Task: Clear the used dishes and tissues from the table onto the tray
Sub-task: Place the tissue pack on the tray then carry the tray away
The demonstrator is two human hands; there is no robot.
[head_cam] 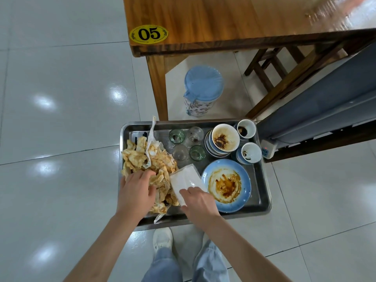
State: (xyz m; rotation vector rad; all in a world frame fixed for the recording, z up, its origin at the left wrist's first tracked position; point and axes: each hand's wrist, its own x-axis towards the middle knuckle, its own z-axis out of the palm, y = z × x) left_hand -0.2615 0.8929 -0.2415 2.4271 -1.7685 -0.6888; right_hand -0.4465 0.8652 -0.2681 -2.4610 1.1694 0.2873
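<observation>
A steel tray sits low in front of me. On its left lies a heap of sauce-stained tissues; my left hand presses down on that heap with fingers spread. My right hand grips the near end of a white tissue pack lying mid-tray. A sauce-smeared blue plate lies at the right front. Behind it stand stacked bowls, two small cups and several glasses.
The wooden table numbered 05 stands beyond the tray. A blue-lidded bin is under it, beside a wooden stool. A grey bench runs along the right. Tiled floor spreads to the left; my feet are below the tray.
</observation>
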